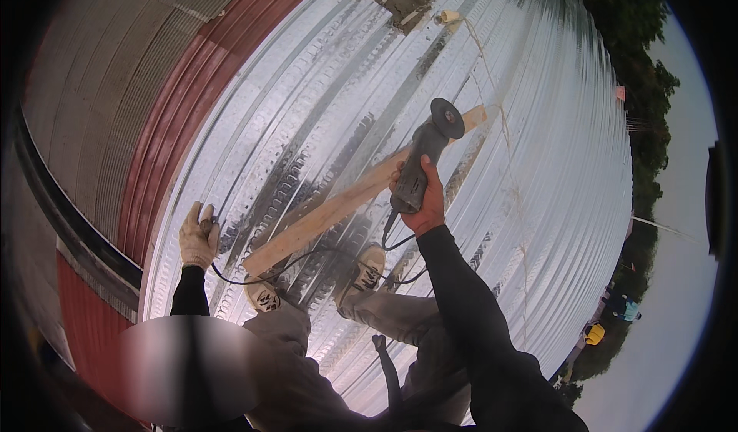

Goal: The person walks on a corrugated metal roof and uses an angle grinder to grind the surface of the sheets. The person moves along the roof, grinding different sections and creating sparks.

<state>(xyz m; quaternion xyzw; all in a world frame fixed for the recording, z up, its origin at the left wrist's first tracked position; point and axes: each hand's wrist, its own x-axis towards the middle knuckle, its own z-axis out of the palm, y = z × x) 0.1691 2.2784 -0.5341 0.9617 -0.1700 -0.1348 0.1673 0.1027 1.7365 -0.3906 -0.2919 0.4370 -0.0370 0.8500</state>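
My right hand [427, 194], bare below a black sleeve, grips the body of a dark angle grinder [419, 171]. The grinder's round disc [447, 117] points away from me, above the far part of a wooden plank [330, 215]. On the left, my left hand [199, 238] wears a pale glove and is low over the ribbed metal sheeting. Its fingers are curled, and a black power cord [304, 254] runs from it toward the right, past my shoes; the grip itself is partly hidden.
Shiny ribbed metal sheeting [530, 201] spreads around me. My shoes [264, 297] stand beside the plank. Red roofing [173, 124] borders the left edge. A pale roll [447, 18] with string lies far ahead. People [626, 309] are visible at the far right; a blurred patch covers the lower left.
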